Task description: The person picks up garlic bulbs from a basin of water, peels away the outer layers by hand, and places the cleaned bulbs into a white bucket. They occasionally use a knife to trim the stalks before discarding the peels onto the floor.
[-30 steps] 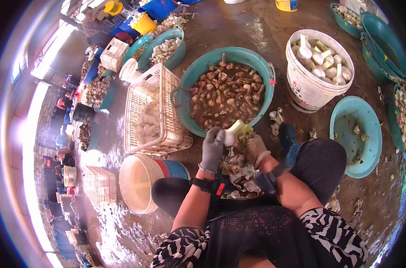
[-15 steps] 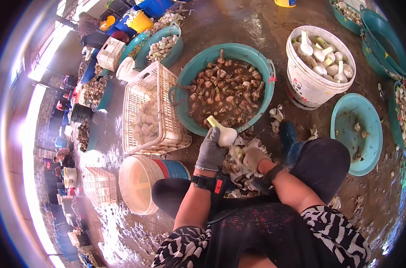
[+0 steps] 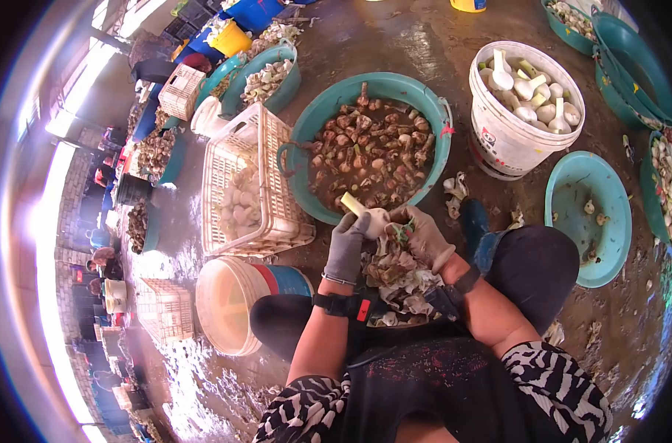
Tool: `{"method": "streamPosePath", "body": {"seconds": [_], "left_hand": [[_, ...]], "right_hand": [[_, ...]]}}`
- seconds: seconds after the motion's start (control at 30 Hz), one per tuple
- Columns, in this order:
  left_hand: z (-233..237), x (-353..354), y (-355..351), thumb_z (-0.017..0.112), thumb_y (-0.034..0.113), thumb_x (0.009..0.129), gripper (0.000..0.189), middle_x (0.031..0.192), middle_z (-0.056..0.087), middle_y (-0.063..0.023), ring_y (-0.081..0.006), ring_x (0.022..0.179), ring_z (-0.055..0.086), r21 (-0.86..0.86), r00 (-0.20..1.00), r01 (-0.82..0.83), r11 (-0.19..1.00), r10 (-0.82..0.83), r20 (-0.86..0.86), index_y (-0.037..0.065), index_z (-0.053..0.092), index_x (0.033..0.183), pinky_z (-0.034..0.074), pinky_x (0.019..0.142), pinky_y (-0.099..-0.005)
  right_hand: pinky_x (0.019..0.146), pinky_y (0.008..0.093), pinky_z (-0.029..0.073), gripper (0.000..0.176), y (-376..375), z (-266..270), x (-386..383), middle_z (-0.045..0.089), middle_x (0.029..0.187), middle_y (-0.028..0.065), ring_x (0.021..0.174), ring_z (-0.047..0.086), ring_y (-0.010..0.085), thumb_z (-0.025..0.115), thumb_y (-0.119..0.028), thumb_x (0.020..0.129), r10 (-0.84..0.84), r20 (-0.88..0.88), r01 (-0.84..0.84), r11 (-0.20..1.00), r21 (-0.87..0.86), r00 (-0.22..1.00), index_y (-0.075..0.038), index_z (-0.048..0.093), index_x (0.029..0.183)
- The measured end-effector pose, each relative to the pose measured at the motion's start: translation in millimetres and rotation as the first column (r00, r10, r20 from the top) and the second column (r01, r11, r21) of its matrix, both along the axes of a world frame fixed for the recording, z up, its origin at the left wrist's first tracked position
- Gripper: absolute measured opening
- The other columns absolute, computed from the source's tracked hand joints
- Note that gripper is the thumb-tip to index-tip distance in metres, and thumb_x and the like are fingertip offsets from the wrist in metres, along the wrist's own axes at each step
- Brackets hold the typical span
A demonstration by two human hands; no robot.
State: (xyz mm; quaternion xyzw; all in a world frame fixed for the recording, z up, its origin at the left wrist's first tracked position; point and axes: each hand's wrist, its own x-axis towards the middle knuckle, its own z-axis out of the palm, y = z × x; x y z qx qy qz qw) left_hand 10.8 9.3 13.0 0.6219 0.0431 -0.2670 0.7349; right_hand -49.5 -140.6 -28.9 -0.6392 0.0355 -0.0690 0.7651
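A white garlic bulb with a pale green stem [image 3: 374, 222] is gripped in my gloved left hand [image 3: 346, 247]. My gloved right hand [image 3: 423, 236] is closed at the bulb's right side, with a bit of green and peel at its fingertips. Below both hands lies a heap of loose garlic skins [image 3: 399, 280] between my legs. Just beyond them stands a green tub [image 3: 303, 193] with unpeeled, dirty garlic in brown water. To the upper right, a white bucket [image 3: 491, 140] holds clean bulbs with stems.
On the left are a white plastic crate [image 3: 277, 214] with garlic and an open round bucket [image 3: 219, 317]. A teal basin [image 3: 622, 214] with a few scraps stands right. Beyond the left crate are more tubs, crates and some people. The brown floor [image 3: 380, 37] looks wet.
My right hand has risen from the heap of skins to the bulb. The bulb in my left hand has turned slightly, and its root end is now partly covered.
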Motion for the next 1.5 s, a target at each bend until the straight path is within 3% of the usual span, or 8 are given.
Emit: {"method": "streamPosePath", "body": {"seconds": [0.4,0.53,0.63,0.67,0.77,0.97,1.3,1.5], "left_hand": [[-12,-11,-9,0.053,0.007,0.091,0.028,0.104,0.062,-0.0108,-0.0185,0.092,0.063,-0.224,0.998,-0.056,0.973,0.06,0.012,-0.002,0.05,0.117,0.052,0.079,-0.0282],[-5,-12,-4,0.053,0.006,0.091,0.029,0.108,0.06,-0.0109,-0.0196,0.098,0.06,-0.364,1.0,-0.014,0.931,0.004,-0.028,-0.002,0.05,0.118,0.05,0.083,-0.0304],[-3,-14,-4,0.053,0.007,0.091,0.032,0.111,0.059,-0.0114,-0.0209,0.102,0.058,-0.319,0.999,0.027,0.947,-0.018,0.032,-0.002,0.048,0.121,0.048,0.087,-0.032],[-5,-15,-3,0.053,0.007,0.091,0.033,0.112,0.058,-0.0119,-0.0215,0.103,0.058,-0.293,0.996,0.048,0.955,-0.025,0.081,-0.002,0.047,0.122,0.048,0.088,-0.0324],[-13,-11,1,0.054,0.009,0.091,0.037,0.112,0.058,-0.0129,-0.023,0.104,0.057,-0.276,0.99,0.082,0.958,-0.045,0.136,-0.002,0.045,0.125,0.046,0.092,-0.0336],[-16,-9,8,0.055,0.014,0.09,0.038,0.111,0.059,-0.0142,-0.0243,0.104,0.057,-0.521,0.994,0.081,0.85,-0.11,-0.024,-0.003,0.045,0.123,0.045,0.093,-0.0357],[-27,-6,6,0.06,0.027,0.089,0.045,0.111,0.057,-0.0146,-0.0259,0.105,0.057,-0.465,0.996,0.086,0.881,-0.087,0.02,-0.002,0.046,0.122,0.046,0.093,-0.0376],[-31,1,7,0.053,0.028,0.092,0.045,0.116,0.055,-0.0155,-0.0283,0.11,0.054,-0.523,0.992,0.073,0.849,-0.115,-0.048,-0.001,0.043,0.124,0.043,0.097,-0.0416]], "right_hand": [[0.067,0.0336,0.046,0.014,-13,-18,-1,0.058,0.076,0.015,0.072,0.059,0.0207,0.054,-0.001,0.08,-0.024,0.072,0.053,0.898,-0.437,0.997,0.0,0.057,0.094],[0.062,0.0247,0.043,0.005,-16,-23,-1,0.057,0.074,0.0031,0.068,0.053,0.0095,0.057,-0.002,0.082,0.053,-0.225,0.051,0.901,0.43,0.973,0.0,0.059,0.087],[0.062,0.0237,0.041,0.01,-15,-10,1,0.055,0.077,0.0002,0.068,0.048,0.0076,0.064,-0.009,0.084,0.078,-0.045,-0.084,0.983,-0.162,0.996,0.0,0.06,0.084],[0.063,0.025,0.044,0.012,-8,-11,4,0.056,0.077,-0.0015,0.07,0.05,0.0079,0.057,-0.012,0.091,0.121,0.011,-0.121,0.98,0.158,0.993,-0.001,0.063,0.092],[0.064,0.0253,0.044,0.014,-14,-6,-4,0.056,0.076,-0.0016,0.071,0.05,0.0081,0.058,-0.013,0.091,0.132,-0.028,-0.135,0.967,-0.214,0.991,-0.001,0.063,0.095],[0.06,0.0267,0.047,0.015,-14,-20,-7,0.06,0.074,0.0028,0.068,0.055,0.0106,0.051,-0.002,0.085,0.183,-0.129,-0.132,0.935,0.328,0.975,-0.003,0.064,0.091],[0.052,0.0261,0.047,0.015,-8,-44,-5,0.061,0.074,0.0017,0.061,0.056,0.0104,0.058,-0.015,0.091,0.108,0.049,-0.107,0.994,-0.036,0.993,0.0,0.062,0.09],[0.059,0.028,0.047,0.015,-9,-23,-5,0.06,0.073,0.0028,0.068,0.056,0.0101,0.063,-0.02,0.085,0.082,-0.024,-0.062,0.887,0.458,0.996,-0.006,0.063,0.088]]}}
